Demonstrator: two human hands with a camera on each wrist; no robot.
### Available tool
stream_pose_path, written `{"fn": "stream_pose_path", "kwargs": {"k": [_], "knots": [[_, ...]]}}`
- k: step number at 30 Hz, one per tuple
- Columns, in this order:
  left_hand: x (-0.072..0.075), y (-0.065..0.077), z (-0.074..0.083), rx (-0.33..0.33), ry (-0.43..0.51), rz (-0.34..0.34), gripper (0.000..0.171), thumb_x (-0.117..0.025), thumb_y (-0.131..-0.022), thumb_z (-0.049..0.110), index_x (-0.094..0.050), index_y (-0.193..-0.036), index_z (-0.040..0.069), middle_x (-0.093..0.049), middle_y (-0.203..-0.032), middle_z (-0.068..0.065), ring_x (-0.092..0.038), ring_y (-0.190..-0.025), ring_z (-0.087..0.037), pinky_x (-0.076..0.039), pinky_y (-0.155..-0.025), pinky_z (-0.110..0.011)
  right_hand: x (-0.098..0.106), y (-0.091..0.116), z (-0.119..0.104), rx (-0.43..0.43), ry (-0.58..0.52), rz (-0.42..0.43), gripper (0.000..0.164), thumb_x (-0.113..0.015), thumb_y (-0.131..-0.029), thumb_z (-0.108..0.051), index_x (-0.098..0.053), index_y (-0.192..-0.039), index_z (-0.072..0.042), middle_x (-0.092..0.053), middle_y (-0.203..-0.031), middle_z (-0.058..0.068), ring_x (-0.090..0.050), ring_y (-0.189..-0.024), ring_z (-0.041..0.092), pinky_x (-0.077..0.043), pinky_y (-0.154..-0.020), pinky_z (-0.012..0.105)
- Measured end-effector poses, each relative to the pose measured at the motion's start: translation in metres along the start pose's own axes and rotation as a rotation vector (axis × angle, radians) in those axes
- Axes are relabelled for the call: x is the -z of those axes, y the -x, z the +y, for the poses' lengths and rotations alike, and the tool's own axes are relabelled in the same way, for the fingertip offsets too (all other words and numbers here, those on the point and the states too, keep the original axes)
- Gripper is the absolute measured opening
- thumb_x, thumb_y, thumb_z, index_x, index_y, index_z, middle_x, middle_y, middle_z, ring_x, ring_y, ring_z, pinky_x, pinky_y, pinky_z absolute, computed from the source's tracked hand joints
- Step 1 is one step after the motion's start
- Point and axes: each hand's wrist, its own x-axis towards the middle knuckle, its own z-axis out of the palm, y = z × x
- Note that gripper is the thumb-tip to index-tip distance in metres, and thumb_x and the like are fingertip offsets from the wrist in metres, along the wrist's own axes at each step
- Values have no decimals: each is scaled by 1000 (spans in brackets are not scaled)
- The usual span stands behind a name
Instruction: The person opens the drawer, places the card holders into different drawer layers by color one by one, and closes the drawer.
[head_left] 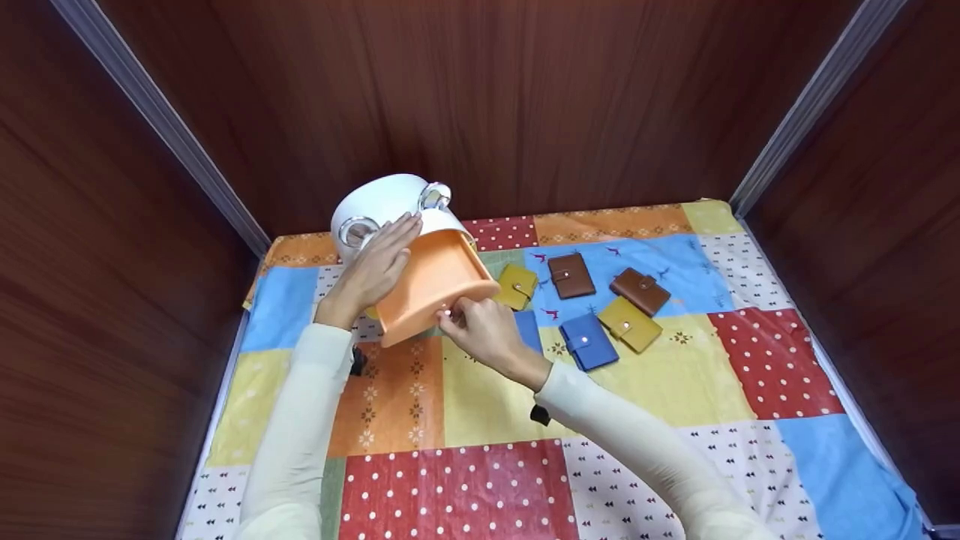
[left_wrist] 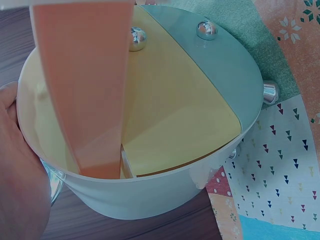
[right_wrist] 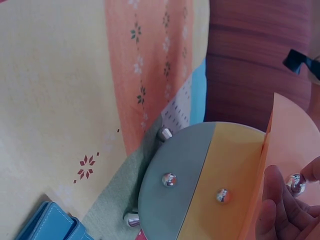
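Note:
A white, round-sided small drawer cabinet (head_left: 390,196) with silver fittings stands at the back left in the head view. Its orange drawer (head_left: 439,266) is pulled well out. Across the cabinet's white side near that drawer lies my left hand (head_left: 381,261), fingers straight. The right hand (head_left: 486,330) pinches the orange drawer's silver knob (right_wrist: 296,185) between thumb and finger. Beside it, the yellow drawer (right_wrist: 215,175) and the grey-green drawer (right_wrist: 175,160) are closed, each with a silver knob. In the left wrist view the orange drawer (left_wrist: 85,90) juts toward the camera.
Several small snap wallets lie right of the cabinet: mustard ones (head_left: 517,286) (head_left: 631,324), brown ones (head_left: 571,275) (head_left: 640,291) and a blue one (head_left: 589,342). Another blue piece (head_left: 528,328) shows partly behind the right hand. A patchwork cloth (head_left: 495,480) covers the table; dark wooden panels (head_left: 487,97) enclose it.

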Motion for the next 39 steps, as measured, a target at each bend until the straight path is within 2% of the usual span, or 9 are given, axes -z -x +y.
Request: {"fn": "stream_pose_path", "kwargs": {"k": [9, 13, 21, 32, 39], "knots": [[-1, -2, -1, -9, -5, 3, 55, -36, -114, 18, -30, -168, 10, -26, -178, -5, -19, -167, -26, -8, -139, -41, -1, 6, 0, -18, 2, 30, 31, -67, -101, -34, -70, -76, -17, -69, -67, -5, -59, -55, 11, -50, -47, 32], [-1, -2, -1, -2, -13, -3, 55, -34, -114, 22, -29, -168, 11, -24, -178, -3, -18, -167, -24, -7, -139, -40, -2, 6, 1, -15, 1, 39, 29, -67, -102, -35, -73, -81, -16, -72, -70, -4, -64, -58, 12, -55, -50, 34], [-1, -1, 0, 6, -11, -4, 55, -37, -114, 19, -29, -168, 12, -24, -178, -3, -18, -167, -24, -7, -139, -41, -2, 7, 2, -14, 18, 22, 31, -66, -103, -37, -73, -83, -16, -70, -70, -4, -61, -56, 11, -52, -49, 32], [-1, -1, 0, 1, -8, 1, 55, -31, -115, 26, -29, -168, 13, -24, -178, -3, -18, -167, -23, -7, -139, -41, 1, 8, 3, -9, 11, 5, 34, -64, -105, -41, -76, -88, -14, -73, -71, -2, -65, -58, 13, -54, -50, 31], [-2, -1, -1, -11, 1, 12, 55, -35, -114, 20, -30, -168, 11, -26, -177, -4, -20, -167, -26, -9, -139, -42, 7, 9, 6, -28, 11, 12, 36, -63, -106, -45, -75, -90, -15, -71, -68, -3, -63, -56, 11, -52, -50, 31]]}}
